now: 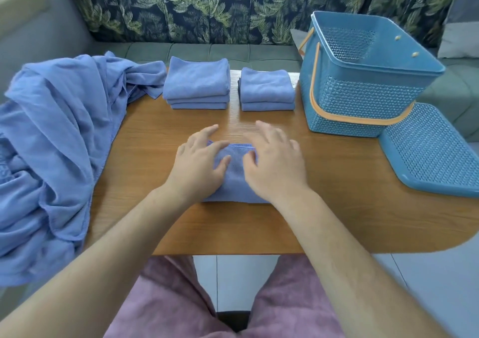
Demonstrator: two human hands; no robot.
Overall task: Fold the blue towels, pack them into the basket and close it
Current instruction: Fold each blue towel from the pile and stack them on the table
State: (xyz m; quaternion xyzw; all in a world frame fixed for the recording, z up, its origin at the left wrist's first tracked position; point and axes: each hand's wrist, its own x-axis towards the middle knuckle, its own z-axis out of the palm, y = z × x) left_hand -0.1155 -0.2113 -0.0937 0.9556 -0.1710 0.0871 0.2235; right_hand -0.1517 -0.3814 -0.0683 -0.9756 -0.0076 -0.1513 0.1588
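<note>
When reading from far left, note the heap of unfolded towels [51,143], draped over the left edge of the surface [337,195] and reaching up to the three-high stack [197,84] at the back.

Next, locate the left hand [199,161]: fingers straight and spread, pressing flat, gripping nothing. Find the folded towel [234,174] directly beneath it, at centre front, with its long axis seemingly running away from the body. Locate the right hand [274,164] on the same towel: also flat and spread, slightly blurred, clamped on nothing.

Straight ahead of the right hand, across a bare strip of wood, find the two-high stack [267,89]. Judge this the likelier destination for the folded towel, being the lower stack and nearer the right hand. Expect a short forward carry with no obstruction.

Further right, find the basket [363,91], upright, mouth uncovered, handle down around the body. At far right, find the lid [427,156], lying beside the basket base near the surface edge. Allow for both stacks standing well clear of the back edge? Cannot tell.
</note>
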